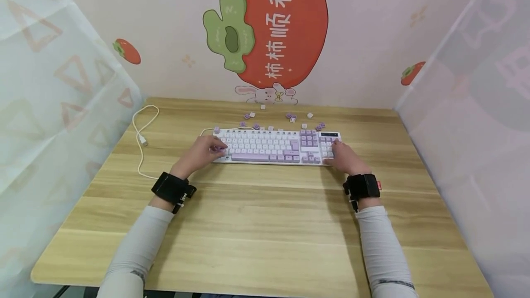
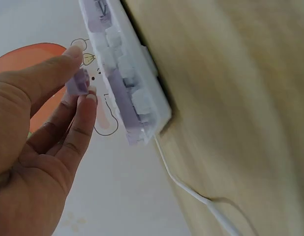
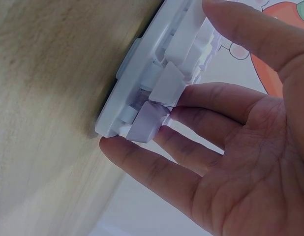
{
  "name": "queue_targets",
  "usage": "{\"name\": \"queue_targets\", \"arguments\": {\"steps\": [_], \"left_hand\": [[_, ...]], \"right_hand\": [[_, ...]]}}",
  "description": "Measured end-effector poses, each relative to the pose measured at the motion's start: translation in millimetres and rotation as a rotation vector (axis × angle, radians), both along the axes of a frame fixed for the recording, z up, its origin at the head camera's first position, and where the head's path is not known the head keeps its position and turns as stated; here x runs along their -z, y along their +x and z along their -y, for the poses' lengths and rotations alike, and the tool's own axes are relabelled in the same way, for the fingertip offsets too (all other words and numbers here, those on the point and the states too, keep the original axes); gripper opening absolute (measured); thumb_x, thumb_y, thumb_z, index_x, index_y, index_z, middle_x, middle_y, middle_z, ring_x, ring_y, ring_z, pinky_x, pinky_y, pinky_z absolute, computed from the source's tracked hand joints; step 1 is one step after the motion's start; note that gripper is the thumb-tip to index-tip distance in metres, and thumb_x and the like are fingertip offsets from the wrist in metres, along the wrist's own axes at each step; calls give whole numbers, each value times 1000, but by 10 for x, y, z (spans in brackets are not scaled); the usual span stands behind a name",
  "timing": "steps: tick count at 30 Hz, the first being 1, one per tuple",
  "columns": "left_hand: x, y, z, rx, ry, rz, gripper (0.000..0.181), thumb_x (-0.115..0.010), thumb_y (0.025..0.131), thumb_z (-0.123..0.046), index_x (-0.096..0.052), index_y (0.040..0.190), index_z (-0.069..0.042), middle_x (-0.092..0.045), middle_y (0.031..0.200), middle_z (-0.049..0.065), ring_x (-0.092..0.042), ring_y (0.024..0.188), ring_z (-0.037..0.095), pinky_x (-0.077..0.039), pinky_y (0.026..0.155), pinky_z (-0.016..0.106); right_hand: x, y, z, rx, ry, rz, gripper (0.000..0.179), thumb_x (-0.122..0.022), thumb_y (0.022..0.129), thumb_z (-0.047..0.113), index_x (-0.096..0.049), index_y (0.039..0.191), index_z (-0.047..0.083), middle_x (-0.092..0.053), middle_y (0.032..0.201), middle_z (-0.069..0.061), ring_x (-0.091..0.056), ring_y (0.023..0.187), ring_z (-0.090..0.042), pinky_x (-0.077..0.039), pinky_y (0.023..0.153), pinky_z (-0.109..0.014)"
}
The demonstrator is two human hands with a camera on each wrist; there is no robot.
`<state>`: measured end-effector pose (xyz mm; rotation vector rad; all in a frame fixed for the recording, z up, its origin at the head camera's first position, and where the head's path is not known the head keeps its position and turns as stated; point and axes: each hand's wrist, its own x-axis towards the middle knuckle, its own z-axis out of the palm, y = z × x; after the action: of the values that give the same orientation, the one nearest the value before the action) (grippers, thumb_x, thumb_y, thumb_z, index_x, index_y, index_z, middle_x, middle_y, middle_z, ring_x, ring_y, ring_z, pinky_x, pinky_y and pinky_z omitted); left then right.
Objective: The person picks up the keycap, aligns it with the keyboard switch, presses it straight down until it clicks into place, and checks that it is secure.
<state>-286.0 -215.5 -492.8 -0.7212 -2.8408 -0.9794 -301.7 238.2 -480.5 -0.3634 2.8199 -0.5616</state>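
A white keyboard (image 1: 265, 163) with white and purple keys lies across the table's middle. At its left end my left hand (image 1: 200, 151) pinches a purple keycap (image 2: 78, 82) between thumb and fingers. The left wrist view has this keycap slightly apart from the keyboard. My right hand (image 1: 347, 156) rests at the keyboard's right end, over the number keys. In the right wrist view its fingers (image 3: 206, 105) are spread and only slightly bent, touching the keys and the casing's edge. Some bare key positions show between the keycaps there.
Several loose keycaps (image 1: 291, 117), white and purple, are scattered behind the keyboard. A white cable (image 1: 141, 151) with a USB plug (image 1: 143, 140) loops over the table's left side. A printed backdrop (image 1: 352, 59) stands along the back edge of the wooden table (image 1: 261, 224).
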Motion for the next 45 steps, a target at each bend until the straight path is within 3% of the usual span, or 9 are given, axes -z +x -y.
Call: {"name": "queue_targets", "arguments": {"steps": [8,14,21,35,41,45], "left_hand": [[89,63,29,-24,-19,-35,14,-82,81,1,-78,95,1,-70,96,12,-66,86,25,-57,80,42],[82,65,8,-37,-64,-39,17,-84,78,3,-77,94,1,-71,95,12,-66,87,26,-56,81,43],[72,45,-10,-23,-90,-29,18,-82,82,0,-79,100,1,-70,96,11,-65,86,24,-56,78,39],[90,10,3,-45,-78,-6,16,-85,78,1,-78,92,0,-71,93,12,-65,83,23,-56,77,40],[88,9,18,-84,-63,34,19,-86,78,-2,-78,95,1,-72,93,12,-66,81,22,-57,77,39],[85,5,33,-94,-79,19,18,-86,78,-3,-78,94,0,-72,91,11,-67,80,21,-57,76,39]], "right_hand": [[2,-17,-3,7,8,-4,57,-69,97,22,-50,129,-21,-39,146,-42,-56,102,-38,-49,96,-53],[13,-23,-16,4,7,-4,59,-68,97,22,-47,131,-21,-41,144,-41,-56,103,-38,-48,97,-54],[19,-23,-22,-1,9,-5,65,-68,97,22,-43,136,-23,-36,148,-44,-56,115,-45,-44,105,-58],[29,-12,-15,-3,6,-13,59,-70,96,22,-48,130,-22,-42,142,-43,-57,106,-41,-48,99,-56],[39,-9,-8,-7,15,-13,60,-68,97,22,-48,131,-23,-31,151,-44,-54,118,-48,-43,106,-58],[25,-5,-2,1,18,2,62,-67,97,22,-45,134,-23,-27,153,-44,-49,127,-52,-40,110,-59]]}}
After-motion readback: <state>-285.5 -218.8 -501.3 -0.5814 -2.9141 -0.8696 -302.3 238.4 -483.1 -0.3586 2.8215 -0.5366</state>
